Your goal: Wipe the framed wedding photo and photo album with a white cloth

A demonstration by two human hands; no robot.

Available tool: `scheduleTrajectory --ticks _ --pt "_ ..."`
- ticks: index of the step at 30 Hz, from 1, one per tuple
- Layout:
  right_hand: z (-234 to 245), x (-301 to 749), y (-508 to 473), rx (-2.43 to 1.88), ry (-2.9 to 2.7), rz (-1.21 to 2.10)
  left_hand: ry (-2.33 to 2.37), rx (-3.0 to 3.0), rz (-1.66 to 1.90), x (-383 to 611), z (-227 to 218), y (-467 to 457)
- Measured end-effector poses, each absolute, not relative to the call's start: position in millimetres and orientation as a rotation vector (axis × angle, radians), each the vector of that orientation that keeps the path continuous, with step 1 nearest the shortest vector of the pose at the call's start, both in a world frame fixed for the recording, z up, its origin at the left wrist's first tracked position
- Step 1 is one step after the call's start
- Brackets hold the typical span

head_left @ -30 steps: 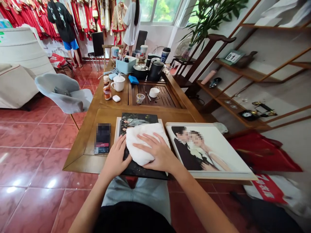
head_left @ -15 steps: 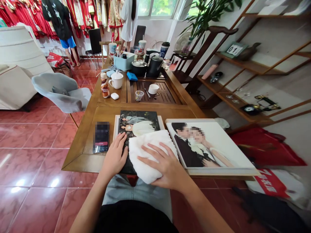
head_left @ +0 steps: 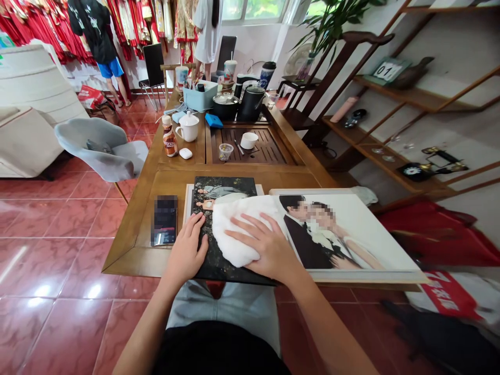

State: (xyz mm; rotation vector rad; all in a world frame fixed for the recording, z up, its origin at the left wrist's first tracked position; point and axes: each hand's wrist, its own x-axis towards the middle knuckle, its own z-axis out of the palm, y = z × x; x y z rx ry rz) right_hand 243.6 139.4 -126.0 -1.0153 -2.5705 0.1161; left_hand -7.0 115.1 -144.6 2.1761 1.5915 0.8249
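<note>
My left hand point(head_left: 190, 245) lies with fingers apart on the left edge of a dark photo panel point(head_left: 219, 271), which shows a couple outdoors. Spread across a white cloth point(head_left: 233, 250), my right hand point(head_left: 266, 245) presses it onto the panel's surface. The cloth hides much of the panel's right side and overlaps the neighbouring picture's edge. That neighbour is a pale framed wedding photo point(head_left: 367, 224) lying flat to the right. Under the dark panel, the light edge of another frame point(head_left: 189, 197) peeks out. A phone point(head_left: 164, 221) rests left of my left hand.
Farther along the wooden table point(head_left: 133, 229) stand a drink bottle point(head_left: 169, 136), a lidded white teapot point(head_left: 188, 127), a small plastic cup point(head_left: 225, 152) and a white bowl point(head_left: 249, 140). A grey chair point(head_left: 97, 148) is at left, wooden shelves point(head_left: 422, 99) at right. Two people stand at the back.
My right hand has slid the cloth slightly up and right across the panel, uncovering its lower part. My left hand stays at the left edge. The view has shifted slightly.
</note>
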Motion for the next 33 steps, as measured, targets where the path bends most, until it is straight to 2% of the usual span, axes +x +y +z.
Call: scheduleTrajectory --ticks 8,19,27,33 --pt "-126.8 252.7 98.7 -0.944 -2.588 0.123 1.593 2.170 0.820 -6.2 -143.3 114.5" --pt "-123.3 236.1 136.0 -1.077 -2.531 0.116 1.577 2.197 0.869 -6.3 -142.2 113.1" --pt "-127.5 235.1 131.5 -1.075 -2.527 0.091 2.093 2.070 1.145 -37.0 -136.7 84.5" --pt "-128.2 235.6 132.6 -1.078 -2.534 0.094 2.327 2.189 0.827 -72.9 -156.1 67.9"
